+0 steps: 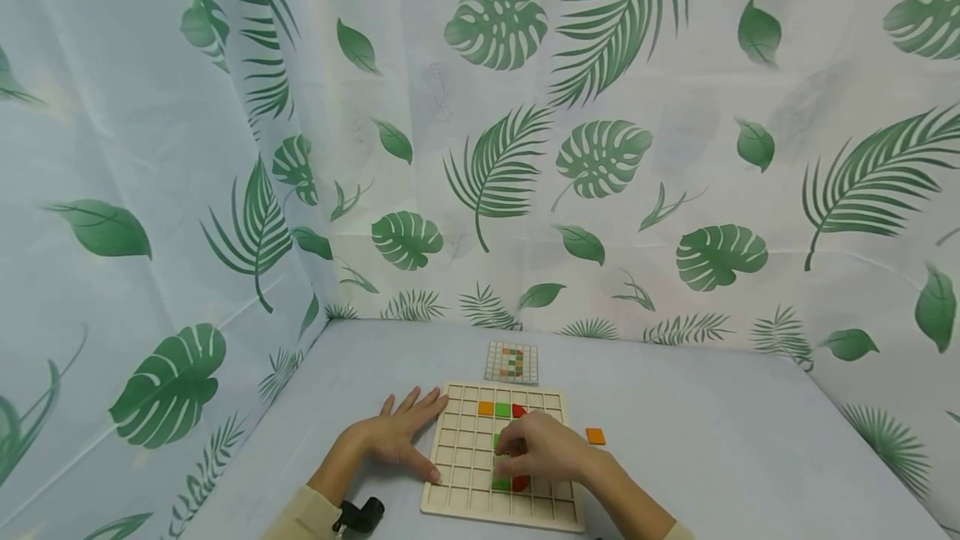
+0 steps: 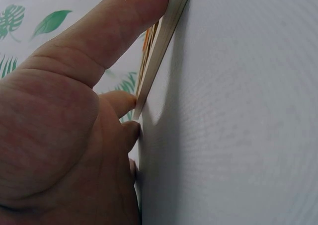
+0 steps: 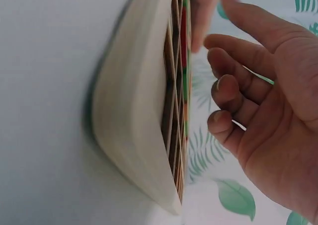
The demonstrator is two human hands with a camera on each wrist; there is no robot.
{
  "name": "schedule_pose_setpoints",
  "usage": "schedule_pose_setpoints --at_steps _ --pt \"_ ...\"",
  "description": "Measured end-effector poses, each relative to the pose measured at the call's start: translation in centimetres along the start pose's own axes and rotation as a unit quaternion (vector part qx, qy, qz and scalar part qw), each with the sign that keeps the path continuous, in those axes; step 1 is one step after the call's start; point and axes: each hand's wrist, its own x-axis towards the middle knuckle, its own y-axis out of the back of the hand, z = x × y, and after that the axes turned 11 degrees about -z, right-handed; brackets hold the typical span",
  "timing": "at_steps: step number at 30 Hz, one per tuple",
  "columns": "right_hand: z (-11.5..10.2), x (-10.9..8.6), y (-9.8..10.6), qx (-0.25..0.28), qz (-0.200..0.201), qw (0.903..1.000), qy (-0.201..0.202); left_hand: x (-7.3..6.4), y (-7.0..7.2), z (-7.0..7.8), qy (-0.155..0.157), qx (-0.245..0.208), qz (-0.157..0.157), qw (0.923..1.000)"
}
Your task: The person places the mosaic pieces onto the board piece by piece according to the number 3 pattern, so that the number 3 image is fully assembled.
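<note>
A pale wooden grid board (image 1: pixel 457 486) lies on the table. Orange (image 1: pixel 486 408), green (image 1: pixel 503 410) and red (image 1: pixel 519 411) tiles sit in a row near its far edge. Closer in, a green tile (image 1: pixel 501 483) and a red tile (image 1: pixel 521 483) lie side by side; my right hand hides part of that area. My left hand (image 1: pixel 401 436) spreads its fingers along the board's left edge, thumb touching the rim (image 2: pixel 169 21). Over the tiles hovers my right hand (image 1: pixel 547 448). In the right wrist view its fingers (image 3: pixel 228 88) bend loosely, with nothing visible between them and the thumb.
Right of the board lies a loose orange tile (image 1: pixel 596 437). Beyond its far edge is a small card (image 1: pixel 491 365) with a coloured grid pattern. A black device (image 1: pixel 363 515) is at my left wrist. Leaf-print curtains (image 1: pixel 525 290) border the white table (image 1: pixel 712 440).
</note>
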Motion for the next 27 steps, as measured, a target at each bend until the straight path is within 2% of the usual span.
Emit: schedule_pose_setpoints --at_steps 6,13,20,27 --pt "0.4 -1.1 1.8 -0.003 0.058 0.9981 -0.023 0.1 -0.1 0.0 0.003 0.004 0.000 1.0000" --pt "1.4 -2.7 4.0 -0.028 0.115 0.9912 -0.060 0.2 -0.2 -0.1 0.001 0.003 0.002 1.0000" --pt "2.3 -4.6 5.5 -0.020 0.112 0.9841 -0.136 0.1 -0.1 0.0 -0.002 0.000 0.001 1.0000" --pt "3.0 -5.4 6.0 -0.021 0.124 0.9783 -0.165 0.0 0.0 0.1 0.003 0.000 0.002 1.0000"
